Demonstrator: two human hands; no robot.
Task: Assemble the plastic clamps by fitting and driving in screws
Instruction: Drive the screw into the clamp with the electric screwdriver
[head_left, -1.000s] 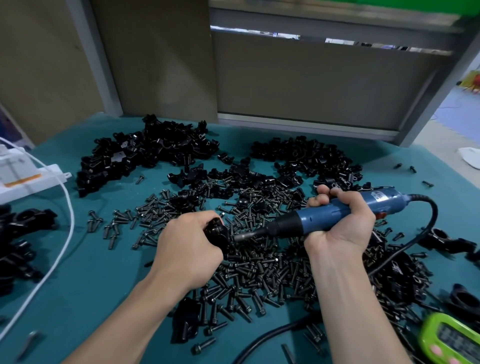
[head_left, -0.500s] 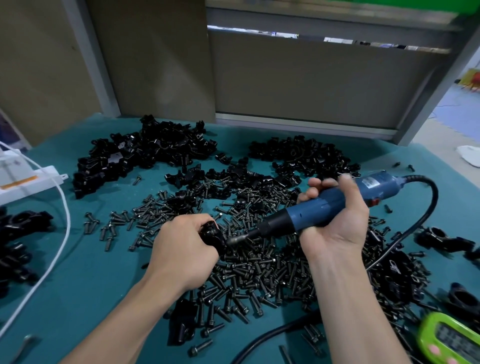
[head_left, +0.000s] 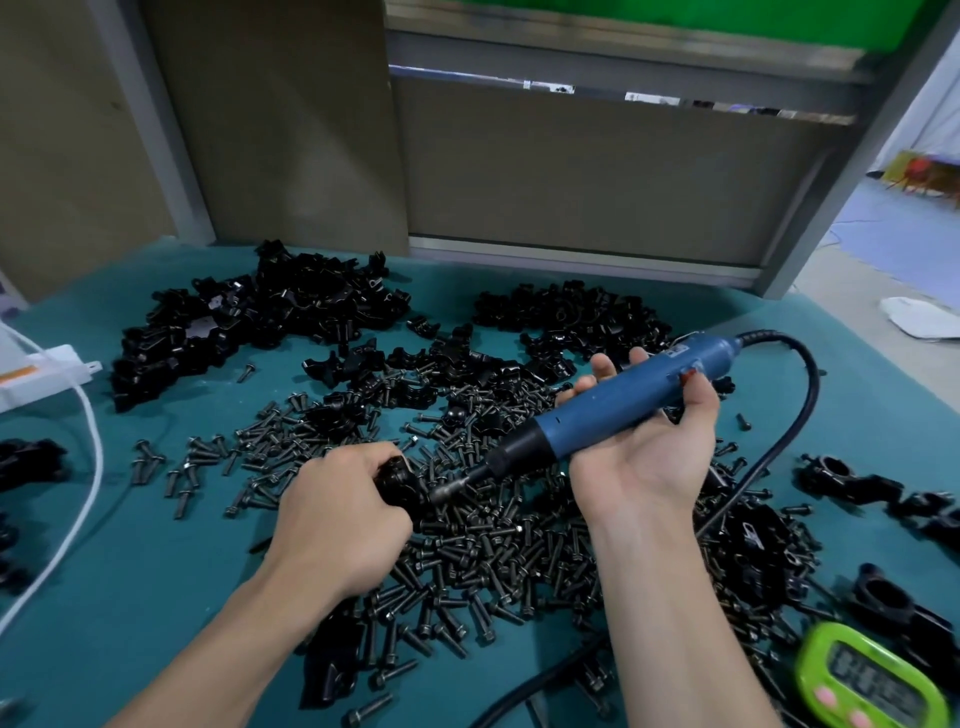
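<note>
My left hand (head_left: 340, 512) grips a black plastic clamp (head_left: 397, 480) just above a heap of loose black screws (head_left: 483, 551) on the teal table. My right hand (head_left: 644, 452) lies palm up under a blue electric screwdriver (head_left: 613, 405), fingers and thumb loosely curled round its barrel. The driver slants down to the left and its metal bit (head_left: 452, 487) meets the clamp at my left hand. Most of the clamp is hidden under my fingers.
Piles of black clamp parts (head_left: 260, 317) lie at the back left and back centre (head_left: 566, 322). Finished clamps (head_left: 852, 480) sit at the right. A green timer (head_left: 867, 680) is front right. A white box (head_left: 36, 374) with a white cable is at the left. The driver's black cord (head_left: 774, 447) loops right.
My right hand has rolled palm up and its fingers have loosened on the screwdriver, whose rear end has risen. The left hand still holds the clamp in the same spot.
</note>
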